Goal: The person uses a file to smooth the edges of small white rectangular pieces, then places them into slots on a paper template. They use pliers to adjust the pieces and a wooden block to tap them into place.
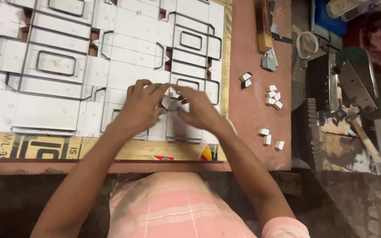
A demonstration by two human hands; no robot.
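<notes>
Where your two sets of fingertips meet, a small dark piece sits on the white die board, pinched or pressed between them; whether it is actually gripped or only touched cannot be told.

Left hand: fingers curled and close together, tips bearing down on the board just left of the piece, beside a thin steel rule outline.

Right hand: fingers bent, drawn near each other, tips pointing left onto the same piece; nothing else in its grasp.

Board: pale sheet marked with box-shaped outlines of dark steel strip, spreading away beyond your fingertips and to the left of them; cut-out notches show brown wood beneath. Its near edge lies under your wrists, resting on a printed wooden panel.

Right of your right fingers, well apart: reddish bench top carrying scattered small white blocks, a second group of them nearer you, and a dark-and-white pair farther off.

Beyond those: wooden block, grey metal offcuts.

Farthest right: roll of white tape, hammer, cluttered tooling.
</notes>
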